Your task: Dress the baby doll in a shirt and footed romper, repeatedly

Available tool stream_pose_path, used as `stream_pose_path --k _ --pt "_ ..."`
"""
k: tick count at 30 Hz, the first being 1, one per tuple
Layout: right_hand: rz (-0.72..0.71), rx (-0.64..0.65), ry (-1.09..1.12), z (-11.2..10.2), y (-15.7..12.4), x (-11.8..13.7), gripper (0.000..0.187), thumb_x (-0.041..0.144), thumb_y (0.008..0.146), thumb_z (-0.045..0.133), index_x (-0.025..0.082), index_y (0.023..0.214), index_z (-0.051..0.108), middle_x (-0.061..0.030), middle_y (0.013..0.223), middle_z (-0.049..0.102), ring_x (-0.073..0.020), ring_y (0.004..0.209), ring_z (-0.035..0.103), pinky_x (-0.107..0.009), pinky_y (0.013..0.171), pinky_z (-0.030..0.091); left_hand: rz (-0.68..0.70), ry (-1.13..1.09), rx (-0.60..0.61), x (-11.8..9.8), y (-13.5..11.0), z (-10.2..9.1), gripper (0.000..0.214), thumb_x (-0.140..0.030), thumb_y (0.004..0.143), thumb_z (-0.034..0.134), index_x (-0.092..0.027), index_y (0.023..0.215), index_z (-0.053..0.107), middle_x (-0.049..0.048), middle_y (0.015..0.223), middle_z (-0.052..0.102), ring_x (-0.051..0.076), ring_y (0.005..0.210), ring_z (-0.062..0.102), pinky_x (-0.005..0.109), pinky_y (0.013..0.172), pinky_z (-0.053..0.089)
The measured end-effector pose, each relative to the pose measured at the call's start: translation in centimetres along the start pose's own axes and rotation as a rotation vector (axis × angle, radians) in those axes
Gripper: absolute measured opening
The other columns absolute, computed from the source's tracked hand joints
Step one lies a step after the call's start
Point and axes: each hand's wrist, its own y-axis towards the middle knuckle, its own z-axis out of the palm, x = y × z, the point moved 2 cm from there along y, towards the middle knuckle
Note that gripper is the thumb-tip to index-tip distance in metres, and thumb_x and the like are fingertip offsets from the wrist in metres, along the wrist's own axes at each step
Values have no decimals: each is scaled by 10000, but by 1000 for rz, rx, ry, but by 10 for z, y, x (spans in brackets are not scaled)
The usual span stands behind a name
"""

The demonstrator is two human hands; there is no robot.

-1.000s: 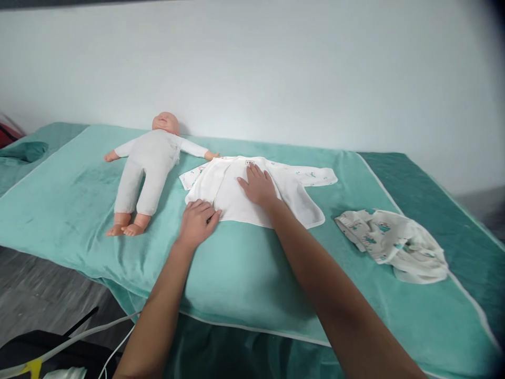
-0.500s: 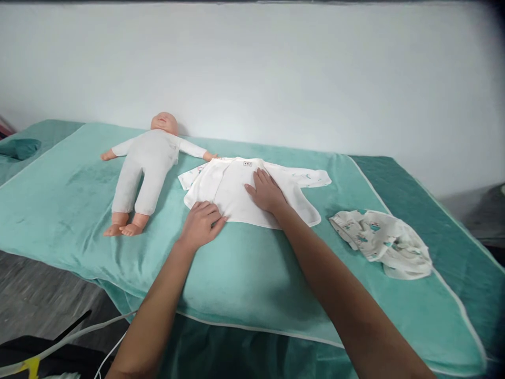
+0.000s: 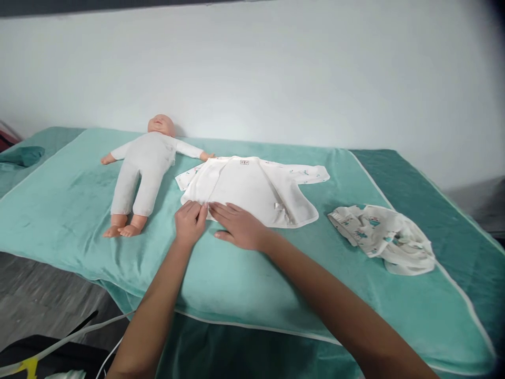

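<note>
one white fabric baby jacket (image 3: pixel 248 184) with small printed motifs on the sleeves: laid out at the centre of the frame, open at the front, one sleeve pointing left, the other right; small printed label (image 3: pixel 244 162) at the neckline, white ribbon tie (image 3: pixel 279 206) at the lower right of the inside.

one bare left hand (image 3: pixel 190 221): at the jacket's lower left hem, fingers curled narrow, thumb beside the index finger; whether cloth is pinched between them, cannot tell.

one bare right hand (image 3: pixel 239 226): over the lower hem, just right of the left hand; fingers straight and close together, thumb spread away, palm down; fingertips near the left thumb.

one soft-bodied doll with white cloth torso and pinkish head, hands and feet (image 3: pixel 148 152): left of centre, on its back, head toward the top of the frame, arms spread; one doll hand beside the jacket's upper left edge.

one crumpled white garment with green printed motifs (image 3: pixel 384 239): right of the frame, apart from the jacket.

one mint-green plush cover with pale piping (image 3: pixel 276 279): beneath all the above.

one plain white wall (image 3: pixel 276 73): across the top.

one pale cable with yellow tape (image 3: pixel 90 329): lower left corner.
</note>
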Motion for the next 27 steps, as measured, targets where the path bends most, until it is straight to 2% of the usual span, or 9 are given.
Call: stream_pose_path --k 3,6,9,11,14,16,18,24,27 --pt "-41 -19 75 4 3 15 739 574 1013 480 123 1586 363 -178 1651 363 -289 1547 337 -520 1270 281 -35 -12 -17 1 0 0 422 -244 1008 501 -224 626 324 -31 553 371 144 569 364 329 605 275" --pt "-75 -64 216 2 6 20 651 531 1007 531 164 1540 453 -141 1611 448 -262 1506 417 -479 1265 315 -68 -9 -20 0 2 -1 432 -264 1009 493 -223 619 311 -30 550 365 140 564 358 328 600 271" --pt "8 -134 390 -5 5 16 487 453 1039 499 216 1460 557 -79 1466 625 -209 1355 591 -399 1176 451 -82 2 -21 0 3 -2 445 -278 1010 489 -222 611 301 -33 543 350 134 555 346 326 589 261" --pt "101 -204 426 -10 3 11 446 432 1054 462 236 1436 581 -59 1407 671 -197 1299 630 -382 1132 489 -95 7 -20 0 2 -2 452 -286 1012 488 -220 605 302 -37 537 346 128 543 335 323 579 257" --pt "254 -271 280 -14 1 2 488 424 1060 430 191 1474 543 -94 1527 565 -231 1447 493 -437 1231 372 -123 3 -20 1 1 0 462 -296 1014 489 -217 596 309 -41 528 348 117 525 328 317 565 253" --pt "389 -239 133 -12 -2 -6 553 434 1060 411 130 1515 490 -140 1611 450 -276 1530 369 -489 1269 286 -132 3 -33 1 1 0 470 -297 1012 495 -216 592 299 -45 522 332 113 515 312 315 555 243" --pt "498 -173 20 -9 -5 -15 613 459 1063 372 85 1544 440 -165 1654 363 -307 1561 299 -522 1273 252 -131 3 -47 1 1 1 477 -297 1009 503 -215 593 285 -49 520 311 110 509 296 314 547 234" --pt "700 -97 -109 -11 -24 -40 699 502 1063 304 44 1590 337 -167 1696 248 -286 1589 225 -504 1288 200 -135 -4 -49 4 2 1 475 -297 1011 506 -216 590 301 -50 519 317 111 500 306 315 541 239" --pt "812 -93 -116 -14 -37 -49 715 499 1054 321 24 1590 325 -173 1698 241 -288 1589 222 -489 1288 213 -118 -1 -57 4 2 -1 443 -290 1016 496 -218 596 378 -30 551 413 128 540 384 315 568 289"
